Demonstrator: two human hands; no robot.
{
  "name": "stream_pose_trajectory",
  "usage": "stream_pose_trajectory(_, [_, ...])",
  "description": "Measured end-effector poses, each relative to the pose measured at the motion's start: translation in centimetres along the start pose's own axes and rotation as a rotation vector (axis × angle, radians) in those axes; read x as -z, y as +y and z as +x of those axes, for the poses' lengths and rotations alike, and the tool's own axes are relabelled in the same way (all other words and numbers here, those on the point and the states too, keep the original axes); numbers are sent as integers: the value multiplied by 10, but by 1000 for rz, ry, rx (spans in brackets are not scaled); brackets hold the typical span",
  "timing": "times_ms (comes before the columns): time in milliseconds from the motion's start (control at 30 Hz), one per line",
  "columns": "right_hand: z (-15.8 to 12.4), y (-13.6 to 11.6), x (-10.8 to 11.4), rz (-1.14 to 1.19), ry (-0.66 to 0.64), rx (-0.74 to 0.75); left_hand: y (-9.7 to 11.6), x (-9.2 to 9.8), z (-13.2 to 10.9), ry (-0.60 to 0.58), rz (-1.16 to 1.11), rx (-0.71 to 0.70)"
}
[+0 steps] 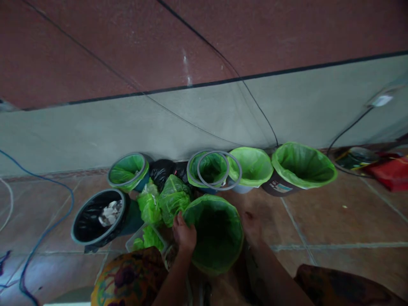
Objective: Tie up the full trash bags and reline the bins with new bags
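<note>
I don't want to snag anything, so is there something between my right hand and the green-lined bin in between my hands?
Nothing visible: your right hand is close beside the right rim of that green-lined bin, though whether they touch is unclear.

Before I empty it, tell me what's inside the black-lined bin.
Whitish, crumpled-looking scraps lie inside the black-lined bin, against black liner. Anything beneath them, and the bin's inner wall behind the liner, is covered.

The right hand [252, 227] is blurred, and darkness hides the bottom of the nearest lined bin [213, 205].
</note>
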State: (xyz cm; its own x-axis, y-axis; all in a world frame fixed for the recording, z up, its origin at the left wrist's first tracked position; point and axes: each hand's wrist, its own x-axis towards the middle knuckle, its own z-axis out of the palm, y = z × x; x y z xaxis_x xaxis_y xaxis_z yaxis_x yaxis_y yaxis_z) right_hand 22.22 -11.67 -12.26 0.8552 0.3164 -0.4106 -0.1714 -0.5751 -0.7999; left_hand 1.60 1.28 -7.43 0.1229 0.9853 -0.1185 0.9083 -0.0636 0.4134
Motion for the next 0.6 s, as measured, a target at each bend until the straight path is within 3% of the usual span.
stream_pose_trajectory(100, [14,-23,-8,-74,-33,217,24,0,14,24,52,-188])
stream_pose_trajectory(233, [22,-59,-33,-446,-302,578,53,-9,45,-162,114,-388])
stream_pose_trajectory(300, [23,-66,-44,-642,-387,569,57,-17,61,-300,106,-415])
stream_pose_trajectory(367, [24,-62,-51,-756,-425,496,55,-25,74,-411,58,-350])
stream_pose_trajectory(500, [29,-44,-54,-694,-412,474,46,-33,86,-483,-44,-221])
stream_pose_trajectory(600, [28,-42,-53,-685,-398,451,46,-29,86,-510,-141,-114])
